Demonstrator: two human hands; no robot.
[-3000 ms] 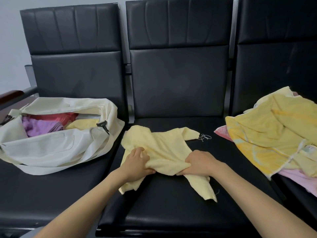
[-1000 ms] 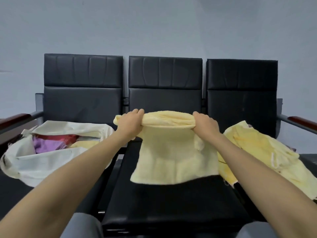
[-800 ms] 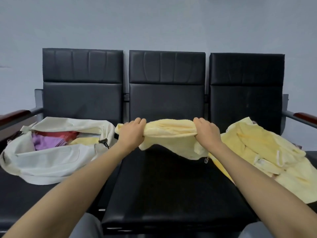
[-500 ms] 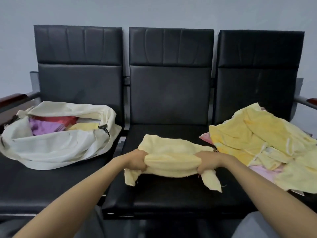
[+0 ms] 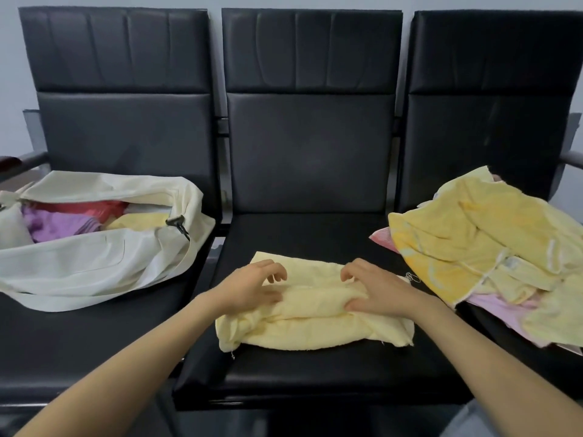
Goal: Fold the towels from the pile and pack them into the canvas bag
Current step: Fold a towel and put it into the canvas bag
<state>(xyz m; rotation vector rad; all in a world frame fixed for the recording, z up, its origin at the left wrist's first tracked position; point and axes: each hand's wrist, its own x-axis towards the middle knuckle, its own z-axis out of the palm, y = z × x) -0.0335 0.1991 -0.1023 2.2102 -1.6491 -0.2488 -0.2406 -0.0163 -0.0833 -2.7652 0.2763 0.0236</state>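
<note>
One towel [image 5: 315, 332] on seat [image 5: 315, 373], left hand [image 5: 250, 290], right hand [image 5: 377, 293] atop

The left hand [image 5: 252, 288] and right hand [image 5: 375, 291] are bare, forearms [image 5: 126, 357] too; grey-blue trousers [image 5: 463, 421] cover one knee.
</note>
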